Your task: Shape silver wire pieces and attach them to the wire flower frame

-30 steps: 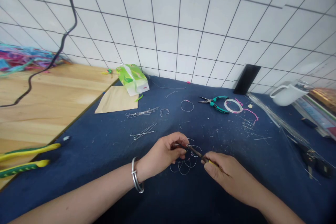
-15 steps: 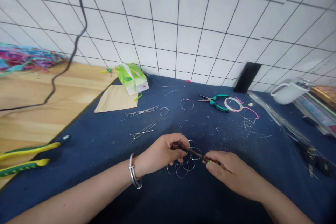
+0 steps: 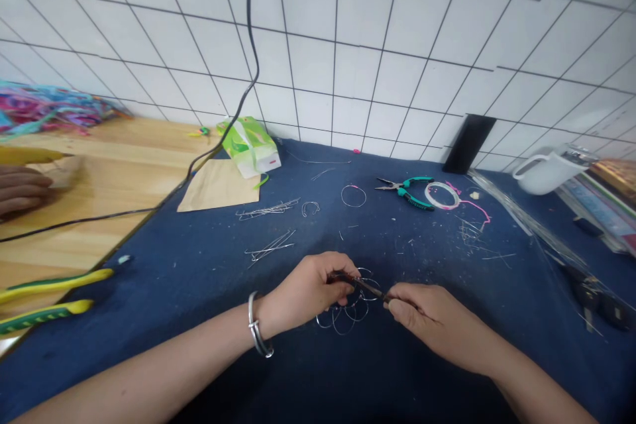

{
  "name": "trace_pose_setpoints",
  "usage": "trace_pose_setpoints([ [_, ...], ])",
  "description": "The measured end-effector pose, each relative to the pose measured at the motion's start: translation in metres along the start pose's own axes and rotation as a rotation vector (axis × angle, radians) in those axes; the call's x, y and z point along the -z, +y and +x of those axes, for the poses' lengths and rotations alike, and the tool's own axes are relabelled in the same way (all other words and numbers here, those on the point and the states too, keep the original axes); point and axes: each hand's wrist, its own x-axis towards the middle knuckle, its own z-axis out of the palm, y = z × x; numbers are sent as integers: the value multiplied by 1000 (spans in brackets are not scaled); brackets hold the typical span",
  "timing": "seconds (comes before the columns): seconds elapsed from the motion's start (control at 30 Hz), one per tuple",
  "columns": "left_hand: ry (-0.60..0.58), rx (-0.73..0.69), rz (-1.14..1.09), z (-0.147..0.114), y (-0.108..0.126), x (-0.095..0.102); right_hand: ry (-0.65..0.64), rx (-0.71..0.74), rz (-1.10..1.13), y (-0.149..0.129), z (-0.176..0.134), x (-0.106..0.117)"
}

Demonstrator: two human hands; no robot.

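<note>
Low over the dark blue cloth, my left hand (image 3: 330, 288) is closed, fingertips pinching a flower-like piece of thin wire loops (image 3: 344, 322). Part of this piece is hidden behind the fingers. My right hand (image 3: 424, 315) is wrapped round a slim dark tool, perhaps pliers (image 3: 371, 288); its narrow end reaches to the wire at my left fingertips. The tool's handle is mostly covered by my palm. Beyond my hands, a single wire ring (image 3: 353, 196) and a small bent wire ring (image 3: 311, 209) lie on the cloth.
Teal-handled needle-nose pliers (image 3: 410, 192), a white coil (image 3: 442, 196) and bent wires (image 3: 268, 210) lie behind. Yellow-green tool handles (image 3: 54, 285) are at left. Another person's hand (image 3: 22, 189) rests on the wooden table. A black cable (image 3: 251, 40) hangs across. A white mug (image 3: 544, 172) stands right.
The black cable has swung to the right. Another person's hand with something yellow has come in at the left edge. My hands stay nearly in place on the wire loops.
</note>
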Motion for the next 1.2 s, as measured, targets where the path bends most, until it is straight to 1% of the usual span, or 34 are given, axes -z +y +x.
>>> trace_pose_setpoints([
  [0.17, -34, 39, 6, -1, 3, 0, -5, -11, -20, -3, 0, 0],
  [0.27, -33, 41, 8, -1, 5, 1, 7, -11, -29, -4, -1, 0],
  [0.6, 16, -63, 118, -3, 1, -2, 51, 5, -89, -2, -2, -5],
  [0.73, 69, -126, 187, -4, 2, -4, 82, 20, -165, -3, -3, -8],
  [0.8, 65, -119, 165, -4, 1, -4, 103, 22, -200, -2, -4, -9],
  [0.87, 36, -80, 102, -4, 1, -5, 114, 26, -210, -2, -4, -9],
  [0.97, 18, -11, -13, -4, 2, -5, 92, 32, -187, -3, -7, -7],
  [1.07, 60, -15, -27, -5, 5, -6, 101, 24, -211, -7, -11, -5],
  [1.13, 107, -60, 5, -6, 7, -7, 125, 19, -231, -11, -14, -5],
  [1.2, 142, -98, 15, -8, 8, -8, 122, 22, -226, -14, -16, -6],
])
